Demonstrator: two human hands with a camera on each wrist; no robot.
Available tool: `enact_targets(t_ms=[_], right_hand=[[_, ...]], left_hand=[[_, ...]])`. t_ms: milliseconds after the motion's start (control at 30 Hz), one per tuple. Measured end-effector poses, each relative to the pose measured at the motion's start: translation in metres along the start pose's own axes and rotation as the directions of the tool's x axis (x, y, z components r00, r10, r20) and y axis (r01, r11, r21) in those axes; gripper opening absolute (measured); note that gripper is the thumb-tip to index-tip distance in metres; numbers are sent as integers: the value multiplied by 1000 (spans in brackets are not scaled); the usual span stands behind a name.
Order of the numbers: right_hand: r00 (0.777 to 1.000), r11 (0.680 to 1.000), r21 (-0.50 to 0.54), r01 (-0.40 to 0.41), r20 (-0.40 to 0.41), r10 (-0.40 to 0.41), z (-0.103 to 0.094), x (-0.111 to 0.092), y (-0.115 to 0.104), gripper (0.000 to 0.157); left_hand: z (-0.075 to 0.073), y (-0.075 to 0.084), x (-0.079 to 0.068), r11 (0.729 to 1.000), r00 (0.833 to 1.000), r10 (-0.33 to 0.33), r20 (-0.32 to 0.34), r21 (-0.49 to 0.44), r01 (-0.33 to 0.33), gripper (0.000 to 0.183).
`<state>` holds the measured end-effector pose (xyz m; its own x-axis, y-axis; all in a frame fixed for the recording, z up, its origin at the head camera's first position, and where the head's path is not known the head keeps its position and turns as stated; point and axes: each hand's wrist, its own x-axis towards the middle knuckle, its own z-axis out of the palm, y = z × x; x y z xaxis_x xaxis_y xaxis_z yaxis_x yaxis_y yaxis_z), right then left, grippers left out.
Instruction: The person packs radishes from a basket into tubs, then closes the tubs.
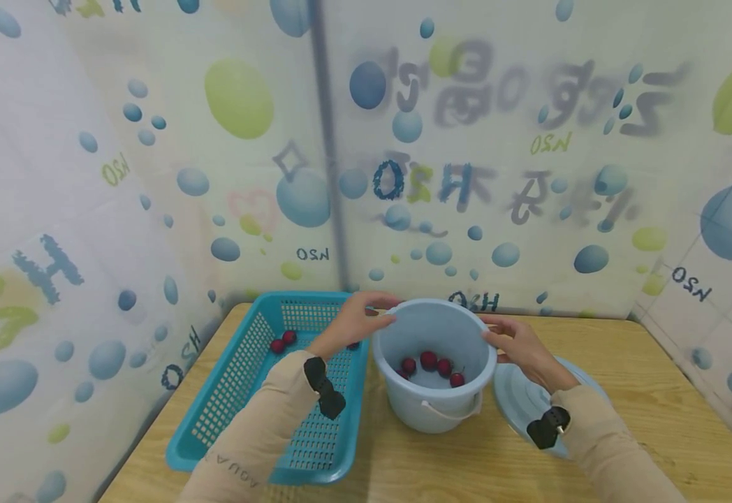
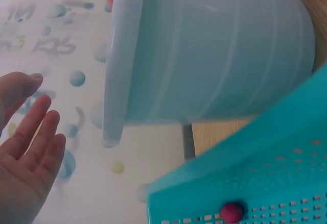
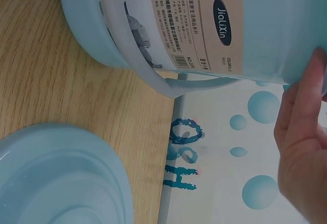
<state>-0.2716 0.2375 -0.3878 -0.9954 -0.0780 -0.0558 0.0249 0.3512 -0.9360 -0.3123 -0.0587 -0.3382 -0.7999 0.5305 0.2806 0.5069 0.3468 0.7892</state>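
A light blue bucket (image 1: 435,412) with several dark red, cherry-like fruits (image 1: 429,360) inside stands between the two hands in the head view. My right hand (image 1: 520,346) pinches the bucket's right rim, thumb toward the inside and fingers outside. In the right wrist view the fingers (image 3: 306,99) lie against the rim, above a brown label (image 3: 199,32). My left hand (image 1: 356,321) is by the left rim with its fingers loosely bent. A gap separates that hand (image 2: 30,152) from the bucket wall (image 2: 204,55) in the left wrist view.
A turquoise perforated basket (image 1: 360,412) sits left of the bucket, with a few red fruits (image 1: 283,341) in it. To the right, a round blue lid (image 1: 517,398) lies on the wooden table (image 1: 655,391). Patterned curtains (image 1: 498,209) enclose the table's back and sides.
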Motion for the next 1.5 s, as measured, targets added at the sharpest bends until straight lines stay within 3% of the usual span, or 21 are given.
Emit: enact_targets(t_ms=[333,667,1067,1267,1500], right_hand=[[1000,1000,6,-5,1,5,-1,-1,-1,47],[1000,1000,2,-6,-3,6,0,-1,-1,47],[1000,1000,5,-8,-1,8,0,-1,1,48],[1000,1000,3,-8,-3,8,0,-1,0,47],[1000,1000,6,-3,1,3,0,0,-1,47]], left_hand=[[-12,-20,-10,1000,991,-21,-132,6,22,24],[-15,-47,-18,994,966,-94,-242,39,106,21],[-9,-86,-23,972,937,-207,-281,48,229,22],[-3,-103,-24,952,921,-286,-266,34,306,25],[3,-117,-25,933,913,-318,-256,86,349,25]])
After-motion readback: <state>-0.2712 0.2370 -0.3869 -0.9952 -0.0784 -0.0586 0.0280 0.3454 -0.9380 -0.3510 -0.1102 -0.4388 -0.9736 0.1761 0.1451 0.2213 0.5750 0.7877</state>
